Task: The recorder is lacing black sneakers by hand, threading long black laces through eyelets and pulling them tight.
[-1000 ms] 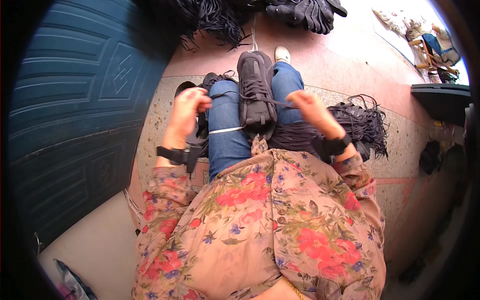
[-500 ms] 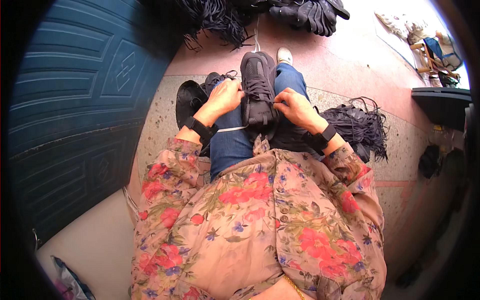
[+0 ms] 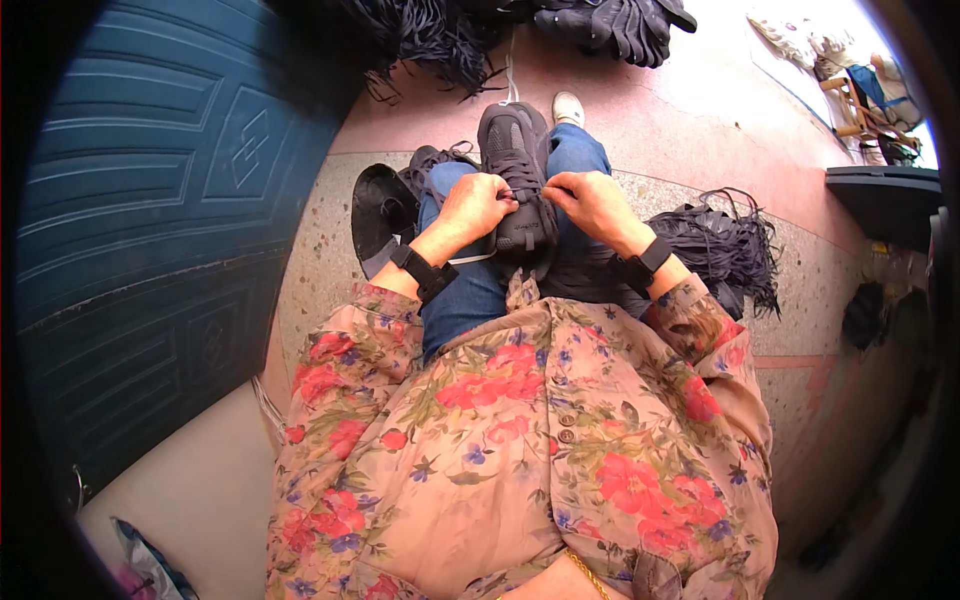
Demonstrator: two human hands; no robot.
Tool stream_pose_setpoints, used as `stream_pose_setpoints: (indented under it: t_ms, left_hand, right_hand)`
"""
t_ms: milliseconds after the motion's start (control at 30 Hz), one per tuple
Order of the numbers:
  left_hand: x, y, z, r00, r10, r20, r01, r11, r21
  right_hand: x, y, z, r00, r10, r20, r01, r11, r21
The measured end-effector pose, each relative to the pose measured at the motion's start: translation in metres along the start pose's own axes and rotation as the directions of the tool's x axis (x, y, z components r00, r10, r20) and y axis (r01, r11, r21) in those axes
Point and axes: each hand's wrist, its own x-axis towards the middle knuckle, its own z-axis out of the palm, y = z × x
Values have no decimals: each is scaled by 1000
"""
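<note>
A black lace-up shoe (image 3: pixel 522 228) rests between my knees, its toe pointing away from me. My left hand (image 3: pixel 475 208) is pinched over the left side of its lacing, with fingertips on the shoelace (image 3: pixel 520 172). On the opposite side, my right hand (image 3: pixel 597 208) has thumb and forefinger together at the shoe's right edge, apparently on the other lace end; the thin dark lace hardly shows there. Left of my knee lie another dark shoe (image 3: pixel 425 165) and a black shoe part, sole-like in shape (image 3: pixel 378 215).
A heap of black laced shoe uppers (image 3: pixel 715 245) lies right of my leg. More black laced pieces (image 3: pixel 430 45) and a row of dark shoe parts (image 3: pixel 625 30) are at the far side. A blue panelled door (image 3: pixel 150 150) stands on the left. A dark ledge (image 3: pixel 880 205) juts in at right.
My left hand has moved right, from beside the shoe onto its lacing. My right hand has shifted slightly, still pinched at the shoe's right edge. The shoe stays in place.
</note>
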Motion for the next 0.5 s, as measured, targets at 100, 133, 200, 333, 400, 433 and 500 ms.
stream_pose_setpoints:
  t_ms: [100, 133, 200, 333, 400, 433, 500]
  left_hand:
    - [6, -2, -8, 989, -31, 144, 29, 999, 15]
    - [10, -4, -14, 966, -110, 233, 140, 983, -117]
    - [14, -7, -28, 845, -334, 418, 466, 843, -268]
    - [1, -3, -18, 975, -143, 171, 195, 920, -340]
    - [0, 5, -30, 995, -78, 54, 74, 995, 73]
    - [-1, 0, -30, 987, -72, 141, 87, 991, -103]
    - [-2, -11, -24, 985, -108, 138, 135, 970, -200]
  right_hand:
    - [14, -1, 4, 973, 140, 181, -121, 986, -112]
    - [18, -1, 10, 974, 143, 174, -125, 986, -111]
    - [28, -3, 18, 949, 191, 250, -171, 980, -102]
    - [36, 9, -3, 867, 315, 385, -329, 944, -31]
    - [30, 24, -16, 874, 394, 285, -408, 913, -11]
    - [28, 29, -20, 825, 435, 360, -487, 871, 63]
    - [29, 21, -25, 781, 451, 433, -551, 823, 136]
